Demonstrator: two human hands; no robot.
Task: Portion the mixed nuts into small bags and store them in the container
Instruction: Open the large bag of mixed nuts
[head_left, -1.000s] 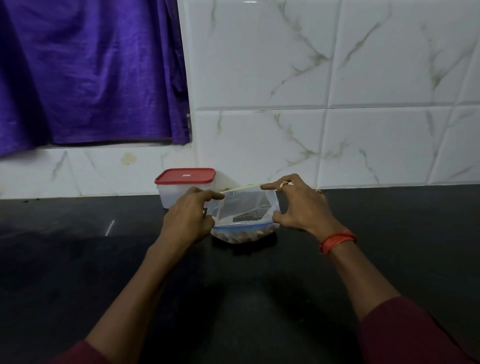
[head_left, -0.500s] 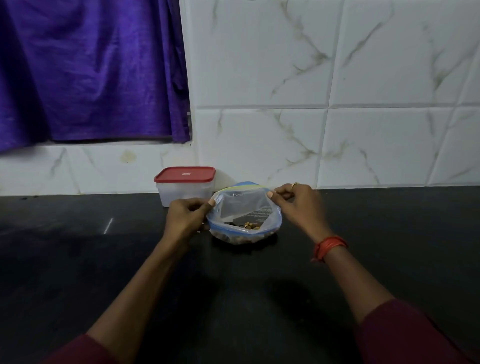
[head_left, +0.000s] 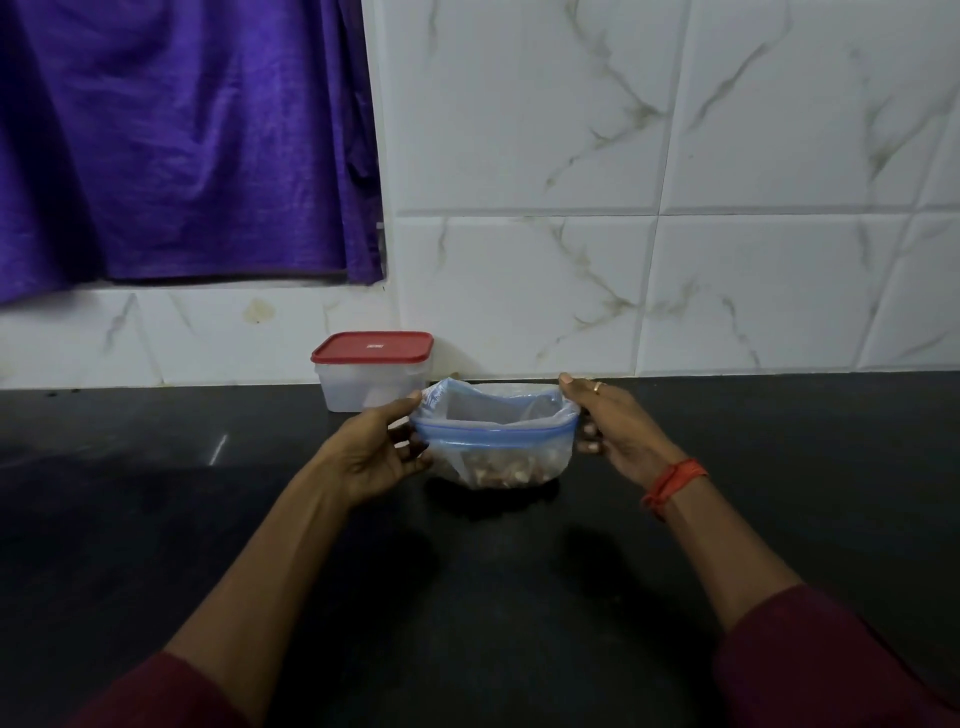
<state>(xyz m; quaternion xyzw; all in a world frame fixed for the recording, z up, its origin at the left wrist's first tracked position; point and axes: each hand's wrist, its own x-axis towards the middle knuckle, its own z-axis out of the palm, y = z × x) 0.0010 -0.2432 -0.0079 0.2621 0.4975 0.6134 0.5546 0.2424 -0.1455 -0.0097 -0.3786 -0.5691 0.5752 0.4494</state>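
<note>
I have the zip bag (head_left: 498, 441) standing on the desk (head_left: 467, 597) in front of me. My hands grip it from both sides: my left hand (head_left: 382, 449) pinches its rim at 9 o'clock and my right hand (head_left: 615, 426) pinches it at 3 o'clock, pulling the blue zip strip apart so the mouth gapes. The mixed nuts (head_left: 501, 470) lie in a heap at the bottom.

I judge this to be the very start of portioning: the supply bag is open and nothing has been shared out. I see no small bags anywhere, so the next move calls for fetching one. One hand must also keep this soft bag upright, or it may slump and spill.

The container (head_left: 371, 379) sits at 11 o'clock from the bag, just beside it, against the wall, with its red lid (head_left: 372, 347) on. It will need opening before anything goes in.

The desk is dark, glossy stone. Behind it are white marble-veined tiles (head_left: 649, 208), and a purple curtain (head_left: 182, 140) hangs at 10 o'clock.
</note>
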